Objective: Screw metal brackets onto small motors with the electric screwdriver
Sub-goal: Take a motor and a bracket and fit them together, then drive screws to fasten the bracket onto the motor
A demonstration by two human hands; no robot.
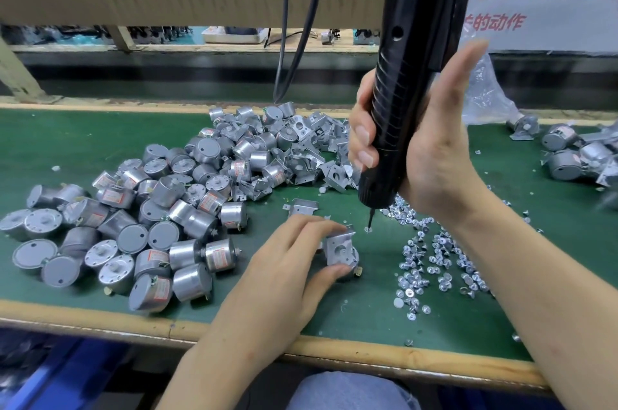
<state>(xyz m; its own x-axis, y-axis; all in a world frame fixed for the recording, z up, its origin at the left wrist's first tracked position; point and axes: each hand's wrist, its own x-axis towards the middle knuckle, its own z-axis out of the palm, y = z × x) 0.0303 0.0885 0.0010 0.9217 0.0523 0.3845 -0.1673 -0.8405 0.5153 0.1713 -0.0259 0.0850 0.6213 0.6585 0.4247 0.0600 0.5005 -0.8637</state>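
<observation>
the green worktop (83, 142) is carrying everything, and the motor pile (140, 219) is lying on it as the landmark. the black electric screwdriver (404, 82) is hanging upright to the right of the pile, its bit tip (369, 222) touching a lone screw on the mat. the right hand (431, 155) is wrapping the barrel in a closed grip, fingers curled round the ribbed part; it probably feels rigid and top-heavy, so holding low is steadying it. just right of the pile's near edge, the left hand (294, 262) is pinching a small motor (344, 259) with a metal bracket (339, 247) seated on top, thumb and fingertips closed on its sides. the motor looks dense, smooth and likely to roll, so gripping the round can is suiting it. the loose screws (431, 262) farther right look tiny and slippery.
</observation>
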